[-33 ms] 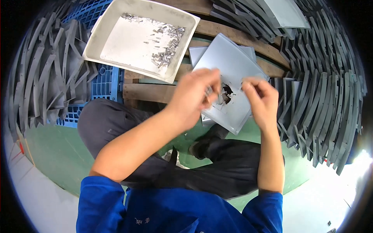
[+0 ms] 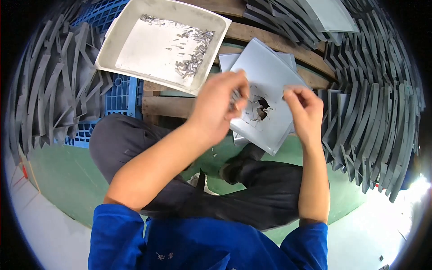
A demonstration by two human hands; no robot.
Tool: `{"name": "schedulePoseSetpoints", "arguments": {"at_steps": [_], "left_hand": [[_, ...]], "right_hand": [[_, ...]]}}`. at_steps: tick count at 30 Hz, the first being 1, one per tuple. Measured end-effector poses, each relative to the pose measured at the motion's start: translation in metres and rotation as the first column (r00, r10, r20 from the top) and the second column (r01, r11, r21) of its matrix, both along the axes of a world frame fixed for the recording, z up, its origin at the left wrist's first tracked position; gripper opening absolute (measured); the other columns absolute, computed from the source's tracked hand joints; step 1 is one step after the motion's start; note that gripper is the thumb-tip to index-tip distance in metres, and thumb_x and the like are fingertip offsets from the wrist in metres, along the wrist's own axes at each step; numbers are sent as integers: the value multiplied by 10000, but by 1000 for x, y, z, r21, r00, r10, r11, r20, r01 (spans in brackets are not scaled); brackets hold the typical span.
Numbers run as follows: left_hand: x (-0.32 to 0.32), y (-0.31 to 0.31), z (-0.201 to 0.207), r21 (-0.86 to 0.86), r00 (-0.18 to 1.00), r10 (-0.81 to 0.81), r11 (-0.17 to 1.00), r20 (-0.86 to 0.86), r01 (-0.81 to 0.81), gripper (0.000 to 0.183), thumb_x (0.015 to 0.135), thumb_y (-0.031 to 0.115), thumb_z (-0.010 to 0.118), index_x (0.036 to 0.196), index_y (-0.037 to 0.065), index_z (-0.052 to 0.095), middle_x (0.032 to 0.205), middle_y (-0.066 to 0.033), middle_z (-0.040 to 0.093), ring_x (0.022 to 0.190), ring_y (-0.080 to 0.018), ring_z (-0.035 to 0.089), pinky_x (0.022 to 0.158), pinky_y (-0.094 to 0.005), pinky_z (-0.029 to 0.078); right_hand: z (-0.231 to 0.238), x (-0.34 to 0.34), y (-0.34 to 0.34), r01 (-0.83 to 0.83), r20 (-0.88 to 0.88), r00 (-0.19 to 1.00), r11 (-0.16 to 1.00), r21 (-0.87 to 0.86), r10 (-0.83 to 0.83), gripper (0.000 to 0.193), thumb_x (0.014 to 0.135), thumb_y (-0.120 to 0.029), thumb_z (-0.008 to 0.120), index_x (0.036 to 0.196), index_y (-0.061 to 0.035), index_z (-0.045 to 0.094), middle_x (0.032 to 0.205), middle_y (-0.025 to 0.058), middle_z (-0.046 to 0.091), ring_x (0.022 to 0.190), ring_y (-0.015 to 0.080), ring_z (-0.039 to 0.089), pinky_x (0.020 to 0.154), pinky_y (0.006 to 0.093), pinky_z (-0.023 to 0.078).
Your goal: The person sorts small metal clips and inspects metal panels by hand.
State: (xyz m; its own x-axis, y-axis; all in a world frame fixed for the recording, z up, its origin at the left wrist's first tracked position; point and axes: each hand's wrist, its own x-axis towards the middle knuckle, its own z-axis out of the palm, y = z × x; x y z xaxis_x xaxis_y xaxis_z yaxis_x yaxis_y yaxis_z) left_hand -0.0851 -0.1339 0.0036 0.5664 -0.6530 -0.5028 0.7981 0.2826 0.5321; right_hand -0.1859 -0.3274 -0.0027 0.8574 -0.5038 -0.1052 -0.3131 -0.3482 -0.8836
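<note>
My left hand (image 2: 220,103) is curled over the left edge of a light grey sheet panel (image 2: 265,63), with several small metal pieces showing between its fingers. At the panel's right side my right hand (image 2: 306,112) is closed in a pinch, thumb against forefinger. A tiny dark bit shows at those fingertips, too small to name. The panel lies tilted over other grey panels (image 2: 229,60). Between the hands it has a ragged-looking dark opening (image 2: 262,108) with thin lines and small pieces around it.
A white plastic tray (image 2: 104,58) with many small metal pieces stands at the upper left. Bent grey metal panels are stacked at the left (image 2: 45,85) and right (image 2: 373,126). Wooden slats (image 2: 171,106) and a blue plastic pallet (image 2: 121,96) lie beneath, on a green floor (image 2: 67,180).
My left hand has shifted slightly left, away from the opening, uncovering more of the panel. My right hand has moved a little to the right and up, still pinched.
</note>
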Motion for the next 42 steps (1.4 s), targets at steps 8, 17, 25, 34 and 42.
{"name": "schedulePoseSetpoints", "arguments": {"at_steps": [8, 17, 25, 34, 42], "left_hand": [[24, 2, 1, -28, 976, 208, 977, -64, -210, 200, 926, 232, 541, 813, 68, 522, 736, -48, 536, 559, -108, 475, 430, -229, 298], [26, 9, 9, -79, 965, 238, 966, -112, -247, 231, 924, 266, 517, 811, 65, 525, 723, -57, 542, 564, -124, 492, 435, -242, 318], [21, 16, 7, -79, 972, 219, 971, -86, -226, 213, 926, 255, 522, 819, 72, 535, 753, -45, 541, 571, -97, 471, 421, -208, 300], [17, 6, 6, -99, 982, 172, 979, -71, -179, 213, 941, 229, 488, 818, 58, 519, 753, -43, 538, 567, -88, 464, 418, -200, 295], [29, 19, 10, 76, 969, 229, 972, -97, -222, 171, 871, 242, 530, 738, 133, 535, 693, 2, 536, 531, -75, 441, 476, -204, 329]], "right_hand": [[-101, 4, -41, 50, -137, 988, 992, -116, -66, 159, 857, -142, 647, 873, 15, 668, 761, 45, 653, 667, 96, 572, 627, 254, 462], [-140, 4, -18, -237, -189, 967, 877, -418, 171, 136, 824, -141, 626, 856, -16, 669, 1010, 155, 654, 921, 344, 623, 827, 396, 487], [-162, 0, -17, -259, -291, 947, 864, -432, 139, 139, 824, -156, 630, 877, -36, 675, 1104, 142, 642, 1005, 343, 601, 870, 407, 474], [-168, -1, -21, -224, -240, 963, 848, -481, 118, 111, 817, -146, 628, 867, -74, 696, 1094, 128, 647, 1003, 345, 597, 871, 413, 474], [-168, 24, -5, -312, -412, 901, 860, -404, 134, 178, 806, -175, 595, 806, -2, 638, 893, 212, 606, 856, 388, 569, 752, 457, 459]]}}
